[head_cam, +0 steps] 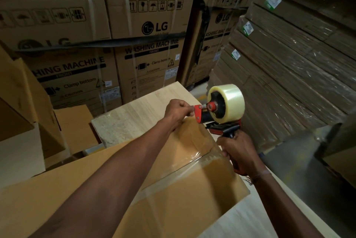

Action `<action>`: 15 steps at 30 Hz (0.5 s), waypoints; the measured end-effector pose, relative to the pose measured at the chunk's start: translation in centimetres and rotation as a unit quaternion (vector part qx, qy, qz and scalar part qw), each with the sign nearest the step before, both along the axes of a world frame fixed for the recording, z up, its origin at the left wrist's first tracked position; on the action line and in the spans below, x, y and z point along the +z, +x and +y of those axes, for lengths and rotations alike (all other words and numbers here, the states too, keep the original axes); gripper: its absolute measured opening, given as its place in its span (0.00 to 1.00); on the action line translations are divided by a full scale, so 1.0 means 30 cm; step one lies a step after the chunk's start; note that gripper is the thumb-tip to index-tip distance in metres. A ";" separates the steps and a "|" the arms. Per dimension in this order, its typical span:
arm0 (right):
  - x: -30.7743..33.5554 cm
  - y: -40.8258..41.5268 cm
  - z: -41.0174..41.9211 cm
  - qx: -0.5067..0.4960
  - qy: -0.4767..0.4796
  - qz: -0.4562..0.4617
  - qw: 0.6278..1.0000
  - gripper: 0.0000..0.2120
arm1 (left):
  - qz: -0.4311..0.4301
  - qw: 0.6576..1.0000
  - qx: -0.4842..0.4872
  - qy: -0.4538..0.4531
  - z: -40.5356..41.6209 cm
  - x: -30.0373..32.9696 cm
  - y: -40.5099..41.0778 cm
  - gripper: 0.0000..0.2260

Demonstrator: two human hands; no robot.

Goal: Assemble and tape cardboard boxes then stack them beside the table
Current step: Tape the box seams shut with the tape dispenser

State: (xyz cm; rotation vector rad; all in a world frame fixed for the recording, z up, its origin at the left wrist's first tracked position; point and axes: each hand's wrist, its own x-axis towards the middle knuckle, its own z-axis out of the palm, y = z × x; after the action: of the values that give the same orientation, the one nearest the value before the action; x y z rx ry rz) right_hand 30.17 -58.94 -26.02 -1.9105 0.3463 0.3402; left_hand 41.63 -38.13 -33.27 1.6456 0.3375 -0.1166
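Observation:
A brown cardboard box [179,195] lies on the pale wooden table [134,114], with a strip of clear tape [185,164] running across its top seam. Above the box's far right corner I hold a red and black tape dispenser [221,120] carrying a roll of clear tape [228,102]. My right hand [238,153] grips the dispenser's handle. My left hand [178,111] reaches over the box and pinches the dispenser's red front end with curled fingers.
Large washing-machine cartons [150,44] form a wall behind the table. Wrapped bundles of flat cardboard [289,75] are piled at the right. Assembled or open brown boxes [23,102] stand at the left, beside the table. A dark box edge [339,153] shows at far right.

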 end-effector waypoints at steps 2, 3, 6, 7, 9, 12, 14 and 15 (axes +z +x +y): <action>-0.011 -0.022 -0.030 -0.009 0.005 0.014 1.000 0.06 | -0.003 1.000 0.017 -0.002 0.000 -0.013 0.007 0.09; -0.015 -0.037 -0.047 -0.007 0.005 0.020 1.000 0.05 | 0.000 1.000 0.022 -0.005 0.001 -0.018 0.010 0.11; -0.030 -0.075 -0.079 -0.003 0.006 0.033 0.999 0.03 | -0.002 1.000 0.004 0.017 -0.003 -0.021 0.010 0.11; -0.033 -0.082 -0.079 -0.009 0.007 0.036 0.999 0.02 | -0.006 1.000 -0.002 0.027 -0.006 -0.019 0.010 0.12; -0.044 -0.088 -0.072 -0.019 0.002 0.034 0.999 0.03 | -0.007 0.999 -0.001 0.044 -0.011 -0.023 0.012 0.12; -0.053 -0.095 -0.053 -0.020 -0.019 0.024 0.999 0.05 | 0.007 0.998 0.004 0.060 -0.004 -0.029 0.011 0.14; -0.056 -0.100 -0.049 -0.022 -0.037 0.015 0.999 0.05 | 0.035 0.997 -0.009 0.071 0.001 -0.034 0.019 0.14; -0.058 -0.100 -0.048 -0.023 -0.043 0.011 0.999 0.05 | 0.058 0.995 -0.017 0.074 0.002 -0.035 0.027 0.15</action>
State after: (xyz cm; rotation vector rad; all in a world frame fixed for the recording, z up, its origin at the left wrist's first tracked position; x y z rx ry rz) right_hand 27.16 -60.38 -27.75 -1.9819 0.4250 0.3204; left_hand 42.42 -38.08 -34.33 1.7965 0.4148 -0.2163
